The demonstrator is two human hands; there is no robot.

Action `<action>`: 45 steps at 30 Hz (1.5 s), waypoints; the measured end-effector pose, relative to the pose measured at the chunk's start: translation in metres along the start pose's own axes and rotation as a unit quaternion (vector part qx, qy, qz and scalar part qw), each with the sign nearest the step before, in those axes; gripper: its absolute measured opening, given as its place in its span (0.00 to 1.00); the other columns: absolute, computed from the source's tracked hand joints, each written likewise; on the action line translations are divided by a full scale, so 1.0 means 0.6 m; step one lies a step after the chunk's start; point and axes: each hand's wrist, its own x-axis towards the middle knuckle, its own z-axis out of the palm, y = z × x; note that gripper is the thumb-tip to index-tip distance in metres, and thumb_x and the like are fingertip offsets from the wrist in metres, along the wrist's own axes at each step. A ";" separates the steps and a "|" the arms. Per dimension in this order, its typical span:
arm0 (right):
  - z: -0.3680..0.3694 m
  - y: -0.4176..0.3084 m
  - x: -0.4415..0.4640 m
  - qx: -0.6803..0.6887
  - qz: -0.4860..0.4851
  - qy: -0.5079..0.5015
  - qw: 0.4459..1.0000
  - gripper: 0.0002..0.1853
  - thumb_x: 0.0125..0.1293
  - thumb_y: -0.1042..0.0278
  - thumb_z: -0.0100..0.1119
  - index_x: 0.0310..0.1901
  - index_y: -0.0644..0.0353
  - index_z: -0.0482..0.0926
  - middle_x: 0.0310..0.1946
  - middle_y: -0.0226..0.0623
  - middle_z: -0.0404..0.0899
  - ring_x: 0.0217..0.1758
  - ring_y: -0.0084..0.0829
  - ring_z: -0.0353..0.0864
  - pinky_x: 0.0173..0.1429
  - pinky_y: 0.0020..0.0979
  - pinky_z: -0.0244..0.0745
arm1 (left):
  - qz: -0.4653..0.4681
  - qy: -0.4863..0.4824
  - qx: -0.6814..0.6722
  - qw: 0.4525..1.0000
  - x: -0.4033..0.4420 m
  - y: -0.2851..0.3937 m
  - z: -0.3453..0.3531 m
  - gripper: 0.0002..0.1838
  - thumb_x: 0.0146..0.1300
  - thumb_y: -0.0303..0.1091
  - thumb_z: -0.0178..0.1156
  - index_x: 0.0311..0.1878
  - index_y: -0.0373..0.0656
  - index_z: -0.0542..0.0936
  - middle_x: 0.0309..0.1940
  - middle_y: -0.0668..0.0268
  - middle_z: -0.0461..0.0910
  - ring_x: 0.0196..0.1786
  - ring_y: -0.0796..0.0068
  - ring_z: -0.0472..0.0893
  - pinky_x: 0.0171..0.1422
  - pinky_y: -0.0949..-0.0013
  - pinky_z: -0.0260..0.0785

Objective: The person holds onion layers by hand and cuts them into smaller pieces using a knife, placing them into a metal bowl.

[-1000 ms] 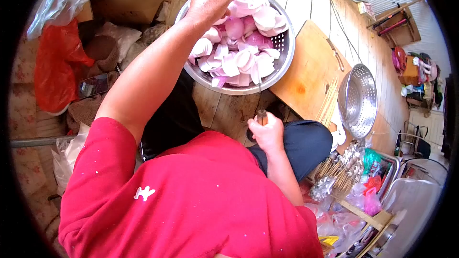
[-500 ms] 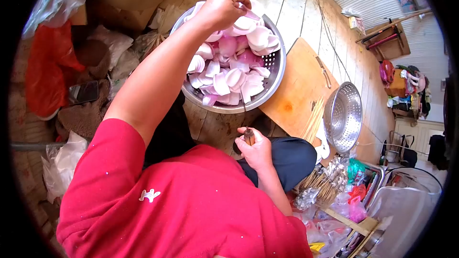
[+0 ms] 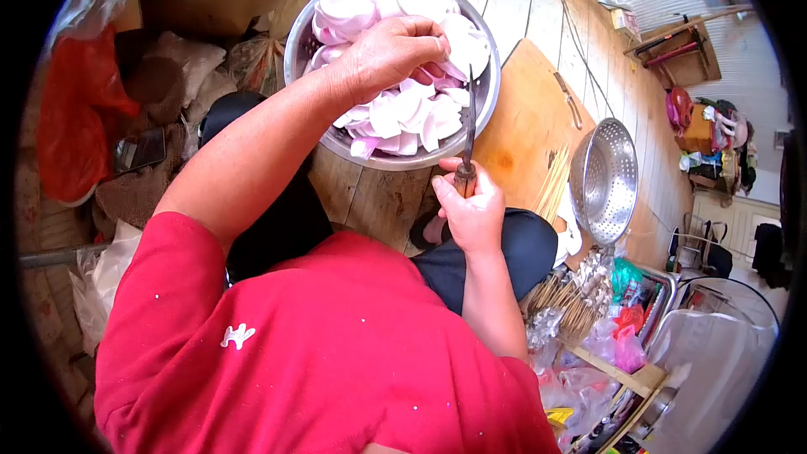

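A metal colander (image 3: 296, 67) is heaped with pale pink and white onion pieces (image 3: 412, 118). Over the heap is my left hand (image 3: 403, 50), its fingers pinched on an onion piece (image 3: 452, 71). Lower down, my right hand (image 3: 472, 214) wraps round the wooden handle of a thin, dark-bladed knife (image 3: 470, 126). The blade points up, and its tip is close to the piece in my left hand. Whether the tip touches that piece cannot be made out.
Right of the colander lies a wooden board (image 3: 521, 109) bearing another knife (image 3: 567, 101) and thin wooden sticks (image 3: 552, 185). A second colander (image 3: 603, 181) stands tilted beside them. Bundled sticks (image 3: 563, 307) and plastic bags are lower right; a red bag (image 3: 80, 118) is at left.
My left hand has come down and slightly right from the colander's far side, uncovering onion pieces there. My right hand has raised the knife, so more of its blade shows.
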 end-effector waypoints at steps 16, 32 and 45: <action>0.009 0.034 0.006 -0.046 0.029 0.024 0.998 0.12 0.57 0.70 0.65 0.41 0.64 0.80 0.27 0.25 0.79 0.29 0.15 0.73 0.37 0.23 0.72 | -0.007 -0.032 -0.033 0.999 -0.013 -0.028 0.012 0.17 0.50 0.26 0.67 0.43 0.39 0.74 0.34 0.68 0.77 0.35 0.80 0.78 0.42 0.76 0.74; 0.022 0.039 0.009 -0.089 0.021 0.041 0.995 0.11 0.56 0.69 0.65 0.39 0.64 0.80 0.30 0.33 0.83 0.33 0.19 0.80 0.43 0.26 0.75 | -0.020 -0.009 -0.022 1.000 -0.017 -0.028 0.014 0.14 0.51 0.30 0.66 0.41 0.40 0.76 0.36 0.69 0.76 0.38 0.79 0.79 0.46 0.74 0.75; 0.027 0.043 0.020 -0.111 0.034 0.025 0.993 0.09 0.57 0.68 0.63 0.36 0.64 0.81 0.27 0.37 0.83 0.31 0.26 0.82 0.40 0.28 0.75 | -0.048 -0.008 -0.064 0.997 -0.022 -0.038 0.013 0.15 0.53 0.30 0.65 0.44 0.38 0.76 0.38 0.67 0.76 0.40 0.76 0.79 0.48 0.71 0.77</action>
